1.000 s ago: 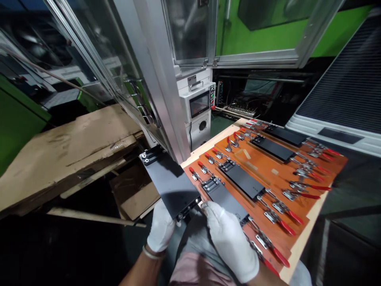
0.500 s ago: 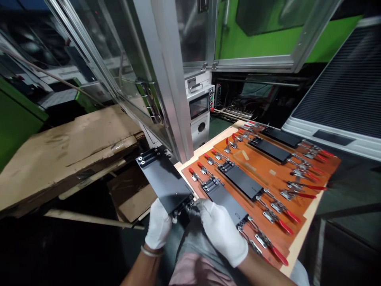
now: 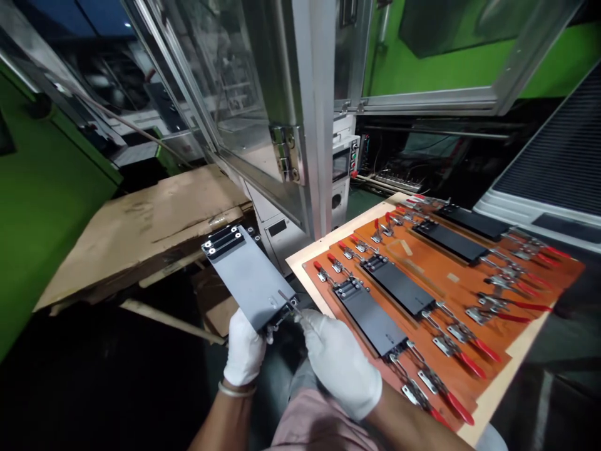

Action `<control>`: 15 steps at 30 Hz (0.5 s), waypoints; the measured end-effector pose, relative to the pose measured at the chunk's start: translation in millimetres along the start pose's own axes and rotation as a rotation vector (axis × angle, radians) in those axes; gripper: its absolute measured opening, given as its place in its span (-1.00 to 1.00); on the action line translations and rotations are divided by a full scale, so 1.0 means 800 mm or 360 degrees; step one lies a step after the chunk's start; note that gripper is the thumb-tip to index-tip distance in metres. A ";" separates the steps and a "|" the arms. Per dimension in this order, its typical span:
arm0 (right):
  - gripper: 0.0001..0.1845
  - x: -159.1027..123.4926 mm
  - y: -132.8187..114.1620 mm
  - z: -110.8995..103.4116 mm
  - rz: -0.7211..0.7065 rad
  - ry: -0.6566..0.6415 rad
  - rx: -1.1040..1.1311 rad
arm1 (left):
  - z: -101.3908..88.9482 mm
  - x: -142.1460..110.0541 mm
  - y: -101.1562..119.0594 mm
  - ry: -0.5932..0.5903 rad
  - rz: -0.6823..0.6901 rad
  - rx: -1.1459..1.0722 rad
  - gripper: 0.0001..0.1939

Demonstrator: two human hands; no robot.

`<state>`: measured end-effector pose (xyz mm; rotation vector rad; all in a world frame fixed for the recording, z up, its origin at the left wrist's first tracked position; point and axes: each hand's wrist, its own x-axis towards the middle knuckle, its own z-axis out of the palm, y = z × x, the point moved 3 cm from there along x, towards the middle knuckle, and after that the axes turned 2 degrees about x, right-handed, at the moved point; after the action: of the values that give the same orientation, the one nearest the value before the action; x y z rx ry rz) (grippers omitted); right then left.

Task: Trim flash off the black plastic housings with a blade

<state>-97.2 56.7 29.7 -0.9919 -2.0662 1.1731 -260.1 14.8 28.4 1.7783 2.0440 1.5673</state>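
Your left hand (image 3: 245, 349) grips the dark rectangular panel (image 3: 248, 269) at its near-left corner; your right hand (image 3: 340, 363) pinches a slim rod-like tool (image 3: 290, 302) over its near-right corner. The panel's long axis runs away, far-left. Rightward, well apart, lies the orange clamp board (image 3: 434, 269).

Cardboard (image 3: 188, 197) left | panel (image 3: 253, 275) between | board (image 3: 462, 291) right | four panels (image 3: 369, 316) on board | cabinet (image 3: 282, 250) behind
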 end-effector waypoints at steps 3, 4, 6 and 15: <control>-0.67 -0.004 -0.006 0.006 -0.0063 -0.0006 -0.0102 | -0.012 -0.003 0.001 0.0017 0.0023 0.0057 -0.78; -0.68 -0.005 -0.008 0.008 -0.0059 0.0002 -0.0164 | -0.016 -0.004 0.002 0.0032 0.0048 0.0101 -0.78; -0.69 -0.008 -0.012 0.008 -0.0040 0.0023 -0.0289 | -0.022 -0.006 0.003 0.0065 0.0112 0.0192 -0.78; -0.71 -0.011 -0.024 0.004 -0.0106 0.0012 -0.0300 | -0.031 -0.008 0.008 0.0085 0.0426 0.0449 -0.78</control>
<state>-101.0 41.6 43.9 -1.0028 -2.2176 0.9528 -267.2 -6.8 41.2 2.2128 2.2249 1.4546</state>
